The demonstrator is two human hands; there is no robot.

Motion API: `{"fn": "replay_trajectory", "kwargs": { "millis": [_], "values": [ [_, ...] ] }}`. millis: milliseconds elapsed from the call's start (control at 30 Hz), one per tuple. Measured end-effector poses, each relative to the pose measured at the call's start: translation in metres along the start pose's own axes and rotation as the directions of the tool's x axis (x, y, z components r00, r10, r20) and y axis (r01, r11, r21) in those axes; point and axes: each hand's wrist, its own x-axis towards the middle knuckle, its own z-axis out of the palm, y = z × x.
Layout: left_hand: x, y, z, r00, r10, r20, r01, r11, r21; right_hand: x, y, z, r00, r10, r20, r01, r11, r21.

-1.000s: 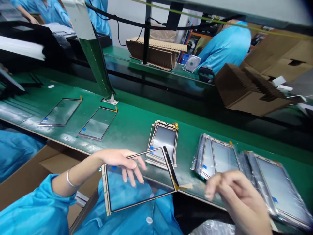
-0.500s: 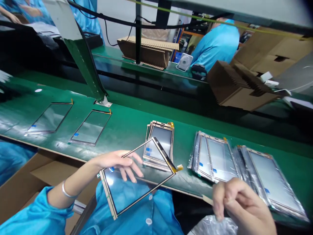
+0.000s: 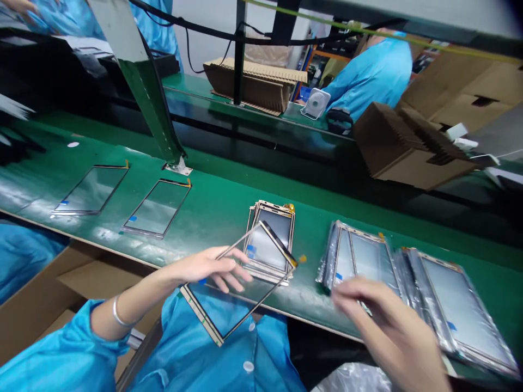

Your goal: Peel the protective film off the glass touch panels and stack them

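Observation:
My left hand holds a clear framed glass panel by its upper left side, tilted over the bench edge, with an orange flex tab at its right corner. My right hand is raised before the wrapped panels at the right, thumb and fingers drawn together; whether anything is between them is too blurred to tell. Behind the held panel lies a stack of panels. Two single panels lie flat at the left. Wrapped panels and another wrapped stack lie at the right.
A green post rises from the bench. Cardboard dividers and an open carton stand beyond. Clear plastic lies at the bottom, and a cardboard box sits below the bench. A person in blue is across.
The held panel has risen and tipped flatter in my left hand. My right hand has moved left and up, toward the wrapped panels. The view has shifted slightly.

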Motion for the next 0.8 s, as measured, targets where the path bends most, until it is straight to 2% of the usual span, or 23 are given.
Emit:
{"fn": "replay_trajectory", "kwargs": {
  "millis": [33,100,200,367,467,600,700,800],
  "values": [
    [-0.002,0.002,0.007,1.000,-0.014,0.018,0.012,0.997,0.081,0.012,0.004,0.007,1.000,-0.006,-0.020,0.003,0.993,-0.122],
    [-0.006,0.006,0.020,0.999,-0.035,0.040,0.024,0.967,0.252,0.036,0.013,0.021,0.997,-0.062,0.056,0.074,0.969,-0.234],
    [-0.013,0.013,0.034,0.998,-0.019,0.058,-0.011,0.884,0.468,0.057,0.020,0.031,0.971,-0.110,0.212,0.157,0.963,-0.221],
    [-0.021,0.023,0.042,0.998,0.030,0.059,-0.062,0.742,0.668,0.059,0.010,0.030,0.907,-0.144,0.395,0.243,0.946,-0.214],
    [-0.022,0.027,0.043,0.998,0.010,0.055,-0.046,0.695,0.718,0.054,0.006,0.029,0.892,-0.165,0.421,0.292,0.921,-0.258],
    [-0.021,0.028,0.047,0.998,0.021,0.055,-0.054,0.699,0.713,0.051,0.011,0.032,0.896,-0.246,0.369,0.375,0.866,-0.332],
    [-0.019,0.026,0.050,0.998,0.033,0.056,-0.063,0.732,0.679,0.052,0.013,0.034,0.895,-0.310,0.320,0.419,0.828,-0.372],
    [-0.012,0.020,0.047,0.998,0.005,0.057,-0.035,0.843,0.537,0.038,0.007,0.031,0.888,-0.373,0.270,0.457,0.788,-0.413]
  ]
}}
